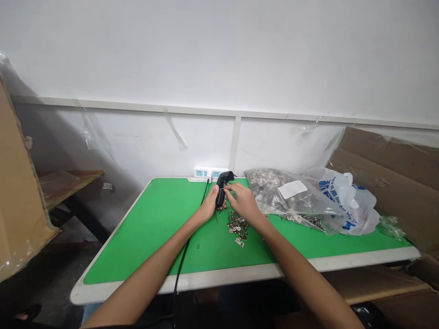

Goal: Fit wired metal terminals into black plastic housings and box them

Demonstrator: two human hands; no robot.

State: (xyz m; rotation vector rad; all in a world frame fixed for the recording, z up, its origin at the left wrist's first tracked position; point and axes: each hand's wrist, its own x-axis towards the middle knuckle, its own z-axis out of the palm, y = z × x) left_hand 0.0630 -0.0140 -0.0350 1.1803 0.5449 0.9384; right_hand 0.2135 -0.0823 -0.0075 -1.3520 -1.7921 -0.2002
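Observation:
My left hand (210,204) is wrapped around a black, curved plastic housing (221,197), holding it upright above the green table mat. Thin wires hang below the housing near my left palm. The fingers of my right hand (243,201) are pinched together against the housing's open side, where some small shiny parts show. Whatever lies between those fingertips is too small and hidden to name. Just below my hands, a pile of small metal parts (237,224) is spread on the green mat (144,242), with a few flat pieces at its near edge.
A white power strip (202,172) stands against the wall; a black cable (184,256) runs from it over the table's front edge. To the right lie a clear bag of metal parts (264,187) and a white plastic bag (356,205). Cardboard (387,183) flanks the table.

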